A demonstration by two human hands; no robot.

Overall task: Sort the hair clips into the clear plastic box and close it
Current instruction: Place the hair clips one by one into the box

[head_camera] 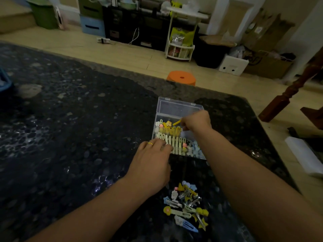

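The clear plastic box (pixel 180 109) lies open on the dark stone table (pixel 70 119), its lid folded back flat. Rows of pale and yellow hair clips (pixel 173 135) fill it. My right hand (pixel 195 121) hovers over the box's far part and pinches a yellow hair clip (pixel 176 122). My left hand (pixel 152 165), a gold ring on one finger, rests at the box's near left corner with its fingertips touching the pale clips. A loose pile of hair clips (pixel 187 205) lies on the table near me, between my forearms.
An orange stool (pixel 181 79) stands beyond the table's far edge. A blue item (pixel 4 82) sits at the table's left edge. A wooden post (pixel 288 95) and a white object (pixel 304 154) are at the right. Shelves and boxes line the far wall.
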